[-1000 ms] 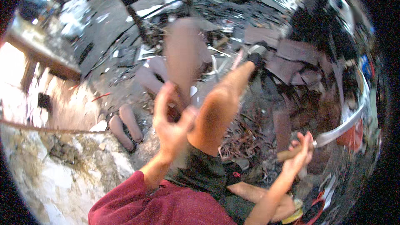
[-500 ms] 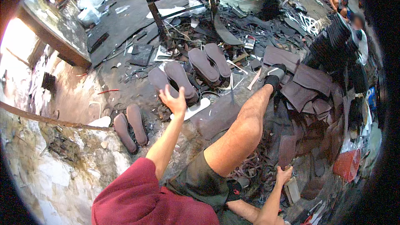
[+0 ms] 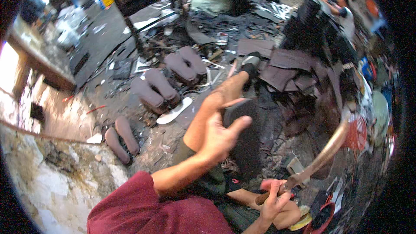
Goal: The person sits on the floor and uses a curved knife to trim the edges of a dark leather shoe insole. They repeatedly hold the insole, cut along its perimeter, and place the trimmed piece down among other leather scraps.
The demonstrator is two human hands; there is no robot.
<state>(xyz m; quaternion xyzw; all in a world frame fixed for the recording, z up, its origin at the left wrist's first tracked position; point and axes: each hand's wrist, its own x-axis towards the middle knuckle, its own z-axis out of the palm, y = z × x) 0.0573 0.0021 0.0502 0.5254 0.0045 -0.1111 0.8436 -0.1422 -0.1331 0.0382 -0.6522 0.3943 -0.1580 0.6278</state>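
Observation:
My left hand (image 3: 219,138) is closed on a dark flat sheet (image 3: 245,143), with the thumb across its face and the other fingers partly hidden behind it. The sheet stands upright in front of my bent leg, its far end rounded off. Lower right, my right hand (image 3: 275,201) is wrapped round the handle of a long curved knife (image 3: 323,156). Its blade points up and away to the right, blurred, and is apart from the sheet.
Brown sole-shaped stacks (image 3: 149,89) and a loose pair of soles (image 3: 121,138) lie on the floor at left, near a white sole-shaped piece (image 3: 174,112). Brown sheets (image 3: 286,67) pile beyond my foot. A red basket (image 3: 357,132) stands right. Other people (image 3: 346,19) sit far right.
My left hand has left the sole stacks, moved right and now grips the dark sheet. My right hand has come nearer to me and now holds the knife raised. The view has shifted right.

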